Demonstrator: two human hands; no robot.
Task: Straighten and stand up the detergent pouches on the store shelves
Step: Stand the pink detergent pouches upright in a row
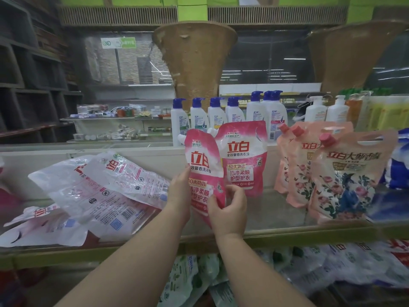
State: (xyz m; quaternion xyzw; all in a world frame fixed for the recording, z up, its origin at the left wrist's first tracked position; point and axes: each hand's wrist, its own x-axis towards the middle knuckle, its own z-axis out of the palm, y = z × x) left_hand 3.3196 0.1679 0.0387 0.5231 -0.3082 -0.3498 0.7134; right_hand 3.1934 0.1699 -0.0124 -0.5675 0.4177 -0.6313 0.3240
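A long glass store shelf (276,224) with a pale green front edge carries the goods. On its left, several large clear-and-pink plastic detergent pouches (99,191) lie flat, overlapping. On the right, peach floral spouted pouches (345,180) stand upright in a row. Mid-shelf, a pink upright detergent pouch (243,160) stands just behind a second pink detergent pouch (202,173), held upright. The left hand (179,196) grips its left edge; the right hand (230,209) has its fingers (234,189) curled round its lower right edge.
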